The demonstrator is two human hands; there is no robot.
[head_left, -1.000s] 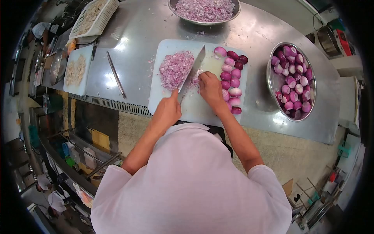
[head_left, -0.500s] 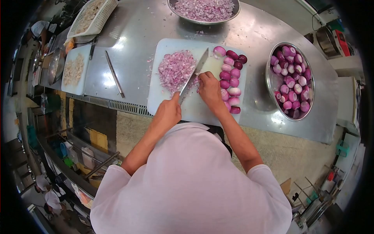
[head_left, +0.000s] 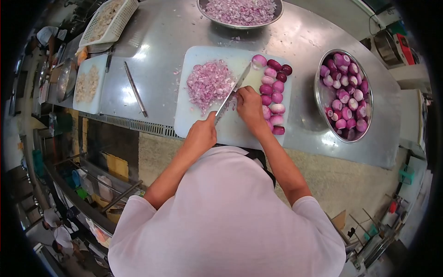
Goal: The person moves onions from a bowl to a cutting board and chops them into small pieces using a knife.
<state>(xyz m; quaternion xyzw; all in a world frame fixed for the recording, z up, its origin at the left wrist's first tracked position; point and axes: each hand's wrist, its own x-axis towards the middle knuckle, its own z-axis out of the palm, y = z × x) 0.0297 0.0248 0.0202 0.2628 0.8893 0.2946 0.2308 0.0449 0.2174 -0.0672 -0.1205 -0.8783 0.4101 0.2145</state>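
Note:
My left hand (head_left: 200, 135) is closed round the handle of a kitchen knife (head_left: 234, 91), whose blade slants up and to the right over a white cutting board (head_left: 184, 121). Against the blade's right side are the bunched fingertips of my right hand (head_left: 250, 107), closed on a piece of red onion that they mostly hide. Left of the knife lies a heap of chopped red onion (head_left: 208, 85). Peeled red onions and halves (head_left: 277, 97) stand in two rows along the board's right side, beside my right hand.
A metal bowl of peeled onions (head_left: 344, 94) stands right; another bowl of chopped onion (head_left: 240, 13) is at the back. A metal rod-like tool (head_left: 135, 89) lies left of the board. Further left are a second board with pale chopped food (head_left: 87, 85) and a white basket (head_left: 121, 23).
The knife has shifted slightly to the right, its tip now close to the nearest onion at the top of the rows. My right hand has moved slightly right too.

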